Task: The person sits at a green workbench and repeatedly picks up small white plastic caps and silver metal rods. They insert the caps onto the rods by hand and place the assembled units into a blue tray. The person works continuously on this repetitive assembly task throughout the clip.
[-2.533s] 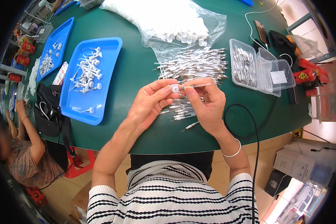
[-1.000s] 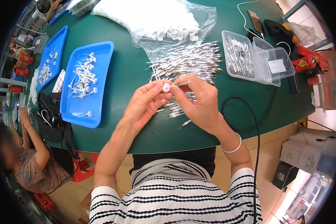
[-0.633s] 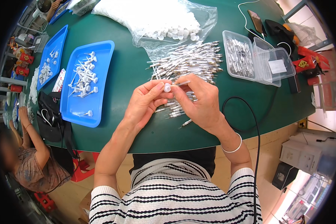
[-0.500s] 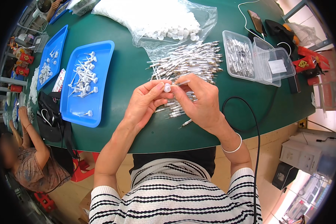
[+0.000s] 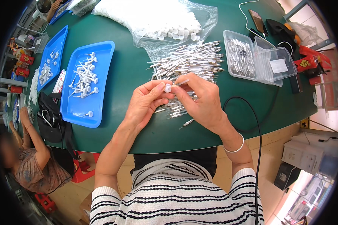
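Note:
Between the thumb and fingers of my left hand (image 5: pixel 142 103) is a small white plastic cap (image 5: pixel 168 89). My right hand (image 5: pixel 204 105) is closed in a pinch on a thin rod with a white sleeve (image 5: pixel 183 82), its end close to the cap; whether the two touch is hidden by my fingertips. Both hands are over the near edge of a loose pile of similar white-sleeved metal rods (image 5: pixel 191 60). On the left, a blue tray (image 5: pixel 73 110) holds several white caps with rods attached (image 5: pixel 87 77).
A clear plastic bag of white caps (image 5: pixel 165 22) lies beyond the pile. At right are a clear box of rods (image 5: pixel 241 56), lids (image 5: pixel 276 67), a phone (image 5: pixel 257 20) and a black cable (image 5: pixel 251 107). A second blue tray (image 5: pixel 58 45), a black bag (image 5: pixel 49 116) and a co-worker (image 5: pixel 37 165) are left.
My right hand and the rod in it have shifted very slightly. My left hand keeps the cap in nearly the same place.

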A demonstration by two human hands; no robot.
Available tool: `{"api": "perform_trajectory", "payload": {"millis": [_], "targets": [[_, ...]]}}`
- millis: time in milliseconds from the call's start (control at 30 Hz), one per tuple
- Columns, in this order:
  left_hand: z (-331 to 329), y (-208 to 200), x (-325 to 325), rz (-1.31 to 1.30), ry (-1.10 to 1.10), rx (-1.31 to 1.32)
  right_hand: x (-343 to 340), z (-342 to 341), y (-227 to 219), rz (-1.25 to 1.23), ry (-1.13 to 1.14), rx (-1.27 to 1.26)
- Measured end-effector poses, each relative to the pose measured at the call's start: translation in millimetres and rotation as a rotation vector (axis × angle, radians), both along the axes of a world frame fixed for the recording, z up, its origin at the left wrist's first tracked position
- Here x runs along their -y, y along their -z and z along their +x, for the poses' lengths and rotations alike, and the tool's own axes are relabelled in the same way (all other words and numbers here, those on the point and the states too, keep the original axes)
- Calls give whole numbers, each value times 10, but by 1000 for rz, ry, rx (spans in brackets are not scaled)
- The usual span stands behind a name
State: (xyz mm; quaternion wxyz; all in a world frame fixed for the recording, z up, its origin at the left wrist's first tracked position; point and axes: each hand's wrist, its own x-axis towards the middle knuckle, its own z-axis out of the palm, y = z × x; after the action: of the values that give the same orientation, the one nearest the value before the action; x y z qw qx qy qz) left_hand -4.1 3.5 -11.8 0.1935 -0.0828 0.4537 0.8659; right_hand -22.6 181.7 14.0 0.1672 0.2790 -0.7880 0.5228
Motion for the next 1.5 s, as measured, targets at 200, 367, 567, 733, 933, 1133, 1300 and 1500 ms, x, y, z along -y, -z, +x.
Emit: {"api": "perform_trajectory", "payload": {"millis": [200, 367, 567, 733, 933, 1133, 1300, 1500], "targets": [[2, 3, 1, 5, -10, -4, 3, 8, 7, -20, -14, 19], [2, 0, -7, -2, -30, -7, 1, 15, 33, -38, -17, 51], [3, 18, -1, 7, -35, 3, -2, 5, 57, -25, -22, 45], [-5, 31, 15, 45, -23, 29, 5, 12, 47, -19, -9, 31], [-4, 41, 11, 57, -16, 26, 5, 10, 64, -36, -14, 18], [-4, 21, -8, 38, -10, 48, -7, 21, 34, -15, -19, 36], [-8, 55, 4, 46, 7, 45, -23, 15, 35, -14, -25, 70], [-9, 50, -13, 38, -5, 22, -24, 13, 34, -29, -22, 80]]}}
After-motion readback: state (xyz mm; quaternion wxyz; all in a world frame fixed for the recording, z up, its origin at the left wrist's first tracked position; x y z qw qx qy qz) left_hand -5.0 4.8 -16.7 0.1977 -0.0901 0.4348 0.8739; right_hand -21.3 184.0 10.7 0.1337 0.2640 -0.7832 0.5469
